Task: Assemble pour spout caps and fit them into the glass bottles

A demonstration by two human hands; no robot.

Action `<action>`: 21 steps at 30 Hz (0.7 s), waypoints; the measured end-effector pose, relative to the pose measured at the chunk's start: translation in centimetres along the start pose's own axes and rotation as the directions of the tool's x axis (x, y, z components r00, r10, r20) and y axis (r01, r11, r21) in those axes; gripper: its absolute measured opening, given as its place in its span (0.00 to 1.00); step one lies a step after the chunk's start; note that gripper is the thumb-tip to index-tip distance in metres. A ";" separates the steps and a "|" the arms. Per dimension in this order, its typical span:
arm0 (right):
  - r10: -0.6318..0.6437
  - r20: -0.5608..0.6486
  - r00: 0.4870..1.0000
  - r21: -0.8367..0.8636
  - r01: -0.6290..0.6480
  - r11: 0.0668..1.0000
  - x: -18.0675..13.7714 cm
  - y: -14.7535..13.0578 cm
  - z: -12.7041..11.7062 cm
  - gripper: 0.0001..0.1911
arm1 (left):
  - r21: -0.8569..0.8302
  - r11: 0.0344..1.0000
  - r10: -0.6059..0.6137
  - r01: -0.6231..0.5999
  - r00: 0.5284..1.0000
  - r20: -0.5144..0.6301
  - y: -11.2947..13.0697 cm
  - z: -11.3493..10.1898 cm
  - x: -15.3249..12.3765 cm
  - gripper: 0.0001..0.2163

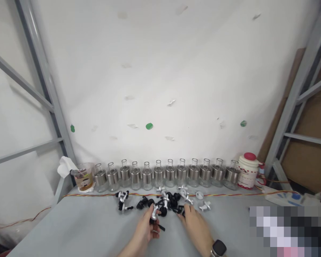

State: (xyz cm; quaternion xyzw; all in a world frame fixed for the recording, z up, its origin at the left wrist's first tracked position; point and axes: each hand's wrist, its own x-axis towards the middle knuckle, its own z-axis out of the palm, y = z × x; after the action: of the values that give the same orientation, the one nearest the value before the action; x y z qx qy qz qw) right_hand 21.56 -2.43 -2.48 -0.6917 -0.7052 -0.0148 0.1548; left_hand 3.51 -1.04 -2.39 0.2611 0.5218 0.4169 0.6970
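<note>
Square black wristwatch [219, 247] foremost; left hand [147, 222] holds a silver-and-black fitting [154, 214]; right hand [194, 222] at small black parts [181, 208], grip unclear: seemingly part-picking, calling for precision.

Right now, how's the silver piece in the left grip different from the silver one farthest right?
The held piece sits in the left grip; the right piece lies untouched on the table. The held piece is partly covered, while the right piece shows plainly. Both look silvery.
</note>
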 end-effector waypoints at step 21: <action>-0.396 0.222 0.891 0.972 -0.236 0.013 -0.6 -1.5 -3.4 0.20 | 0.241 0.789 0.478 -0.565 0.811 0.337 -0.7 0.8 -2.7 0.15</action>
State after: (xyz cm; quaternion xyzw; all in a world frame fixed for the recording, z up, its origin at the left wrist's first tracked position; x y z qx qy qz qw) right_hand 20.74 -3.87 0.91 -0.3203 -0.5623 0.6304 0.4287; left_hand 4.16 -3.67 -1.27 0.5609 0.3951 0.4630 0.5612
